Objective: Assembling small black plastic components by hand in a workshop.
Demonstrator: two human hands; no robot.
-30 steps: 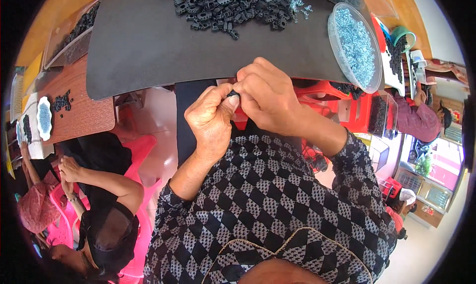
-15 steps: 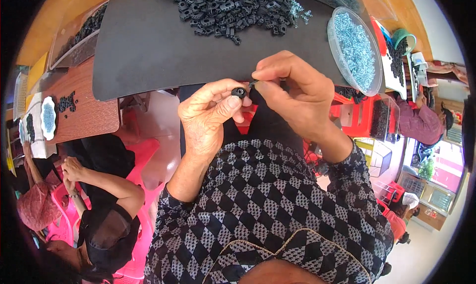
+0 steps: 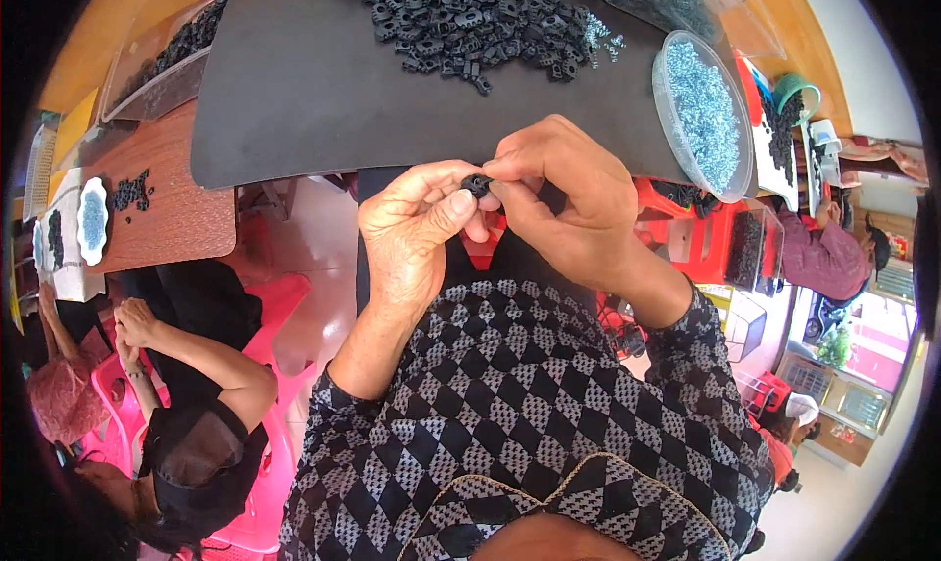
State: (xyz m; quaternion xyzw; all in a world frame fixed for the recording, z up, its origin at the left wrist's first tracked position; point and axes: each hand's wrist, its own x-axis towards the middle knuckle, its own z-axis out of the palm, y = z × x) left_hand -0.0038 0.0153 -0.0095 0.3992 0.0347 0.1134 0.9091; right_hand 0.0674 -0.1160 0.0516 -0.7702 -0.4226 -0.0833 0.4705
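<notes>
My left hand (image 3: 404, 233) is closed, its thumb and fingers pinching a small black plastic cord lock part (image 3: 476, 184) in front of my body, just off the table's near edge. From the right, my right hand (image 3: 578, 198) meets it, thumb and forefinger pressed together against the part's right side. A small dark piece is partly visible between those fingertips; its shape is too hidden to tell. Beyond my hands, a heap of similar black plastic parts (image 3: 470, 22) lies on the dark table (image 3: 284, 105). A few loose silvery springs (image 3: 600, 34) lie by the heap's right side.
A round clear dish (image 3: 664, 110) full of small metal springs (image 3: 701, 115) stands at the table's right edge. At left, a brown table (image 3: 186, 223) bears black parts and a white scalloped dish (image 3: 85, 250). A person (image 3: 201, 453) sits at lower left; red stools (image 3: 701, 252) stand right.
My right fingertips have come left and closed up to the black part, where a small gap showed before. The part is turned, so its round opening faces me less.
</notes>
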